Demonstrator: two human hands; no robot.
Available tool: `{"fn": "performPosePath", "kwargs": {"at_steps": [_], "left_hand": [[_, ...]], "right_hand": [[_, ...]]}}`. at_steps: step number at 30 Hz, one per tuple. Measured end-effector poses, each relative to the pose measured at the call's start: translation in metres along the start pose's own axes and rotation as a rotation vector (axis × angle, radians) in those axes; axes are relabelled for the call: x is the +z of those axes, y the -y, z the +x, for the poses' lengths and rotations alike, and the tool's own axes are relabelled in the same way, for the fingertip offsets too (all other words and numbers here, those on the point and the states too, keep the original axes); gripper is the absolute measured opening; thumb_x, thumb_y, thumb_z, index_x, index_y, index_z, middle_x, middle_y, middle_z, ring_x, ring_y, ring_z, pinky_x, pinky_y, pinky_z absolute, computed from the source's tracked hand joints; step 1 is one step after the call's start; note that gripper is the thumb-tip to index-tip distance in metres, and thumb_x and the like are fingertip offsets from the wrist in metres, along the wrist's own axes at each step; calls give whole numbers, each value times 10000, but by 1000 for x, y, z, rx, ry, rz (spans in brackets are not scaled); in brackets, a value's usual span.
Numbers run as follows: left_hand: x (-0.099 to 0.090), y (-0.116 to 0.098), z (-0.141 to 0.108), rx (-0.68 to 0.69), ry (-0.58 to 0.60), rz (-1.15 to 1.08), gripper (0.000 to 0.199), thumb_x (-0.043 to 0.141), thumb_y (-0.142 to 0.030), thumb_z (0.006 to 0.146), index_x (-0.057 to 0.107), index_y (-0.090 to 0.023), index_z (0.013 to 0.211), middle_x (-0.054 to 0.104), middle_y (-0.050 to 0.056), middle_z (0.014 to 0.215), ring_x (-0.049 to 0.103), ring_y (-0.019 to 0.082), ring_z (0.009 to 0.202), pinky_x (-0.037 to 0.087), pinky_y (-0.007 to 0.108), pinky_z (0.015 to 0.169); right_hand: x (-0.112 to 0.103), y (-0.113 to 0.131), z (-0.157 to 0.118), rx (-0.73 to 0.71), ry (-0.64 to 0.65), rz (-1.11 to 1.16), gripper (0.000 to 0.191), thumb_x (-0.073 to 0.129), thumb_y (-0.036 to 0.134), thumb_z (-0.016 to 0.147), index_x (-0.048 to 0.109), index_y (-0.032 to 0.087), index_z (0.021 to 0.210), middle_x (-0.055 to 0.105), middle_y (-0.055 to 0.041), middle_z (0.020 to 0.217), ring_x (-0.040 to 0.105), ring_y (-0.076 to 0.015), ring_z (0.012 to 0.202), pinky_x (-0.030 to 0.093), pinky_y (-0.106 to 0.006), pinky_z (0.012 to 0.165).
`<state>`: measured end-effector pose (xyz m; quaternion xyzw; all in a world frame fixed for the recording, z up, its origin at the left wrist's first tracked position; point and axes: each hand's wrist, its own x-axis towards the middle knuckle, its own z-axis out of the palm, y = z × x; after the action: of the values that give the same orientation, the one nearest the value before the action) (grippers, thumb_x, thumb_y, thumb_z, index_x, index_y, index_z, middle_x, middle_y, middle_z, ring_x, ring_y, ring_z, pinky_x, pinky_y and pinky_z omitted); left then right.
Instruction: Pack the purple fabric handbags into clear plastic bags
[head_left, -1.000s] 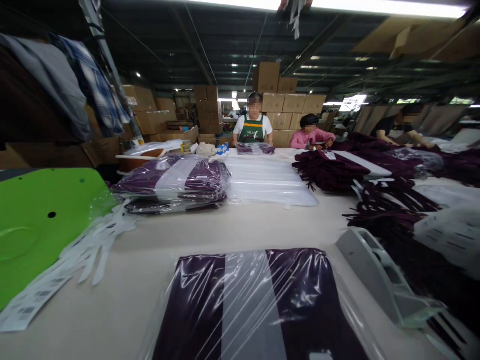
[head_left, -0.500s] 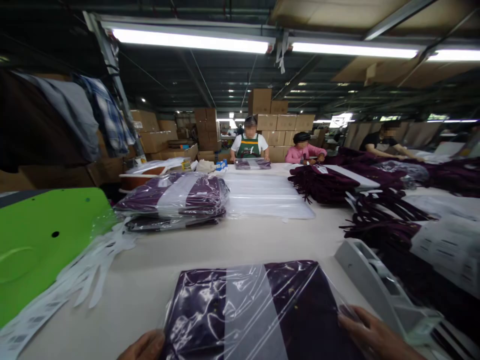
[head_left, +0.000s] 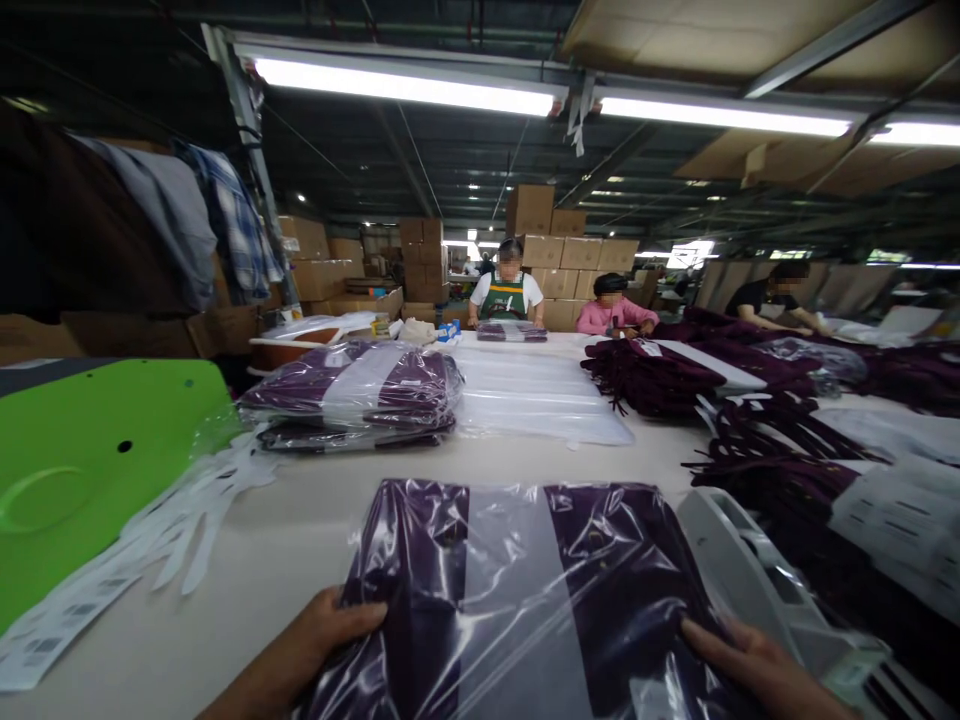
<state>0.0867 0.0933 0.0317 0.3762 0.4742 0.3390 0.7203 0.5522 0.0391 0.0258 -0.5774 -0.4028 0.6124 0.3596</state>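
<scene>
A folded dark purple garment in a clear plastic bag (head_left: pixel 517 590), with a pale band down its middle, is between my two hands. My left hand (head_left: pixel 326 635) grips its left edge, thumb on top and fingers hidden beneath. At the right edge, my right hand (head_left: pixel 739 655) holds the bag the same way, its thumb lying over the film. Beyond it on the table lies a stack of bagged purple garments (head_left: pixel 360 390). To the right of that stack are flat clear plastic bags (head_left: pixel 532 395).
A grey tape dispenser (head_left: pixel 757 560) stands close by my right hand. Piles of purple garments (head_left: pixel 660 375) with ties cover the right side. At left are a green machine (head_left: pixel 97 480) and a strip of white labels (head_left: pixel 67 625). Several people work across the table.
The bagged garment has come up and forward, away from me, and more of it shows. Both hands still hold its sides; my left hand has moved further into view.
</scene>
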Motion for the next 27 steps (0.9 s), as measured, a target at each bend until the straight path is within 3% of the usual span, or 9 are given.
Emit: {"fn": "performPosePath", "kwargs": {"at_steps": [4,7,11,14,18,21,23,25,27], "left_hand": [[21,-62,57,95,-7,82,414,786,-370,711,687,-73,983,769,112,797,722,227,677,584,352,727],[32,-90,119,175,-43,172,368,826,-366,638,688,-93,843,742,82,694,673,190,587,563,323,652],[31,-93,193,240,-107,248,506,884,-437,524,683,-125,869,744,59,751,674,201,688,536,326,711],[17,-75,212,216,-124,353,603,876,-532,519,685,-122,918,743,64,827,664,215,781,503,326,753],[-3,-54,185,137,-78,463,666,817,-622,586,669,-125,1004,730,90,981,644,245,913,480,321,763],[-15,-46,141,83,-28,488,703,726,-664,695,613,-171,1184,701,109,1127,632,272,1004,482,330,754],[-22,-40,107,78,-15,485,723,660,-666,767,539,-209,1314,681,109,1193,622,267,1063,480,345,825],[-29,-32,75,106,43,474,722,609,-640,826,459,-235,1406,648,105,1269,600,258,1126,461,357,920],[-33,-22,50,147,155,460,695,617,-573,851,428,-252,1438,607,90,1334,570,249,1180,438,357,984]], "right_hand": [[-21,39,38,29,-31,60,418,718,536,786,711,146,934,768,-105,887,736,-257,825,577,-337,787],[-42,59,90,-14,-180,-14,352,732,458,779,689,143,930,767,-129,882,735,-246,778,584,-335,761],[-61,69,161,-83,-414,-342,315,603,430,871,677,135,953,762,-136,878,729,-238,779,566,-315,725],[-71,59,193,-49,-466,-472,371,618,483,858,685,120,891,747,-143,809,720,-276,811,536,-327,720],[-81,45,196,-4,-469,-651,394,688,441,809,691,90,988,743,-187,936,703,-330,925,515,-377,806],[-75,50,165,-98,-599,-891,536,690,362,808,612,49,1237,665,-267,1200,660,-358,1080,491,-420,908],[-54,54,129,-328,-645,-982,524,603,368,879,575,75,1312,634,-267,1259,647,-330,1119,486,-409,934],[-15,54,84,-604,-634,-983,404,578,414,907,625,194,1242,683,-178,1199,682,-270,1040,518,-365,883],[37,47,41,-966,-443,-959,217,628,389,892,676,270,1067,738,-69,1006,710,-197,881,551,-273,776]]}}
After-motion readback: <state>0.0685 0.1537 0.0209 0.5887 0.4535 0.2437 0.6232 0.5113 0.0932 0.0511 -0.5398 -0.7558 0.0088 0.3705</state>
